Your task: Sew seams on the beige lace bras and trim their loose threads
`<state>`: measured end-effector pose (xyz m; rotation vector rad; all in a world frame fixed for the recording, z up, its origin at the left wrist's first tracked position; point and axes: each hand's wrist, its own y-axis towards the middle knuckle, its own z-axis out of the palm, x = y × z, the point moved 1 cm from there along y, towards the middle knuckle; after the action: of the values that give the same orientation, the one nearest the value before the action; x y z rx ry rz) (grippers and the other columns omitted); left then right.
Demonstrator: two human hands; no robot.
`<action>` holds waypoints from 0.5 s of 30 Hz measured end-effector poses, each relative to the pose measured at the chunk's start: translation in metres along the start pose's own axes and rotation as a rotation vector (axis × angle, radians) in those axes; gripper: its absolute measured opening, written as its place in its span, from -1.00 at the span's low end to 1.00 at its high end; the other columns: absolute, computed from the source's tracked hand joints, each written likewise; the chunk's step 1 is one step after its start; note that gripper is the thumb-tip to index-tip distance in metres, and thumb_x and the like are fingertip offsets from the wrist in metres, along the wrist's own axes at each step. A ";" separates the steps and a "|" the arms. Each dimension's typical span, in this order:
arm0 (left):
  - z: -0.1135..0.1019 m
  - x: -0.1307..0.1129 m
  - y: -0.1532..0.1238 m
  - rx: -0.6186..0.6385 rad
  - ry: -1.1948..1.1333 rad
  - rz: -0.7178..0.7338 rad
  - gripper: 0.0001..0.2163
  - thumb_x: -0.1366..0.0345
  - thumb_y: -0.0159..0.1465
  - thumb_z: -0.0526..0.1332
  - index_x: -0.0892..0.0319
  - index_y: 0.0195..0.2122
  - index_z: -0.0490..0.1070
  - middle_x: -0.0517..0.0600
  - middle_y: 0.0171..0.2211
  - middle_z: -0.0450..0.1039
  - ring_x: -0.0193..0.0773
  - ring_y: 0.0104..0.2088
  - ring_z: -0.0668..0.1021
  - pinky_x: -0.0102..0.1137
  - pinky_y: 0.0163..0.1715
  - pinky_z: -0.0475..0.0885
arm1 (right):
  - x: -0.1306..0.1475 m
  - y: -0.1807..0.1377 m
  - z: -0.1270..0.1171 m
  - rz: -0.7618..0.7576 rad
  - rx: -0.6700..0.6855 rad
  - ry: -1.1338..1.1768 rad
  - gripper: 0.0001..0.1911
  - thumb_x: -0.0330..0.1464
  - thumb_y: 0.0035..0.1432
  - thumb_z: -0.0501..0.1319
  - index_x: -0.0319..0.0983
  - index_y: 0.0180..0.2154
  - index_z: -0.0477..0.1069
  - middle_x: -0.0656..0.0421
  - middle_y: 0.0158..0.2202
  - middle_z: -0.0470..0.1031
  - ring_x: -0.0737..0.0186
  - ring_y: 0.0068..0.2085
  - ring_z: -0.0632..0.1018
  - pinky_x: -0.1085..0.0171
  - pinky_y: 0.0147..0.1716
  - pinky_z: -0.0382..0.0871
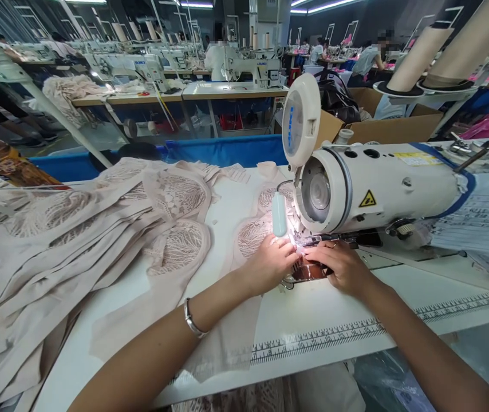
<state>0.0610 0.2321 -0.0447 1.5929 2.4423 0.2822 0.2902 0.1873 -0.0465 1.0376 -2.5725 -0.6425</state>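
Note:
Under the lit needle area of a white sewing machine (382, 183), my left hand (273, 262) has its fingers closed on the edge of a beige lace bra piece (248, 237). Sheer fabric from that piece trails down beneath my left forearm. My right hand (342, 264) is at the other side of the needle, fingers bent and pressed together at the fabric's edge. What lies under its fingertips is too small to make out. A pale lamp (279, 214) hangs just above my left fingers. The needle itself is hidden by glare and hands.
A large pile of beige lace bra pieces (111, 223) covers the table's left side. A ruler strip (313, 341) runs along the front edge. Thread cones (420, 60) stand at the upper right, near a cardboard box (411, 123). Other machines and people are behind.

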 end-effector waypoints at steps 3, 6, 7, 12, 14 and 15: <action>0.002 0.006 0.000 -0.003 -0.034 -0.016 -0.71 0.50 0.38 0.03 0.19 0.05 0.41 0.11 -0.03 0.50 -0.10 0.02 0.48 -0.18 0.02 0.26 | -0.001 -0.001 0.000 0.016 0.049 -0.010 -0.34 -0.68 -0.17 0.01 -0.16 -0.03 0.48 0.16 -0.02 0.63 0.10 -0.01 0.58 0.14 -0.02 0.49; 0.003 0.011 0.000 -0.014 -0.078 -0.036 -0.70 0.51 0.40 0.02 0.17 0.06 0.41 0.08 0.02 0.50 -0.11 0.06 0.47 -0.14 0.13 0.19 | -0.001 -0.003 -0.002 0.052 0.069 -0.020 -0.29 -0.69 -0.17 0.00 -0.15 0.01 0.48 0.17 0.01 0.62 0.14 0.04 0.58 0.17 0.05 0.48; 0.003 0.012 0.001 -0.007 -0.091 -0.047 -0.70 0.52 0.40 0.01 0.17 0.06 0.41 0.08 0.03 0.50 -0.12 0.07 0.47 -0.13 0.15 0.17 | -0.001 -0.003 -0.002 0.070 0.068 -0.029 -0.29 -0.69 -0.17 0.00 -0.15 0.01 0.48 0.18 0.01 0.62 0.14 0.05 0.58 0.19 0.04 0.49; -0.001 0.020 0.001 0.028 -0.136 -0.098 -0.68 0.52 0.44 -0.03 0.13 0.06 0.41 0.03 0.09 0.48 -0.15 0.05 0.49 -0.10 0.20 0.13 | 0.000 -0.004 -0.004 0.075 0.045 -0.069 -0.33 -0.67 -0.16 0.00 -0.13 -0.04 0.47 0.20 -0.02 0.63 0.13 0.02 0.60 0.18 -0.01 0.52; -0.001 0.021 0.002 0.031 -0.114 -0.120 -0.68 0.50 0.45 -0.04 0.12 0.07 0.42 0.02 0.14 0.45 -0.14 0.06 0.46 -0.12 0.18 0.16 | 0.000 -0.003 -0.005 0.033 0.021 -0.064 -0.35 -0.67 -0.17 -0.01 -0.13 -0.06 0.46 0.19 -0.03 0.63 0.13 -0.01 0.61 0.17 0.01 0.50; -0.001 0.020 0.003 0.036 -0.091 -0.150 -0.69 0.47 0.46 -0.03 0.11 0.07 0.42 0.03 0.14 0.44 -0.11 0.07 0.45 -0.14 0.15 0.20 | 0.000 -0.001 -0.005 0.017 0.012 -0.062 -0.36 -0.67 -0.16 -0.02 -0.14 -0.06 0.45 0.19 -0.04 0.63 0.13 -0.02 0.61 0.16 0.00 0.49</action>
<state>0.0550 0.2515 -0.0442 1.3946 2.4927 0.1392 0.2927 0.1847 -0.0432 1.0134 -2.6384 -0.6656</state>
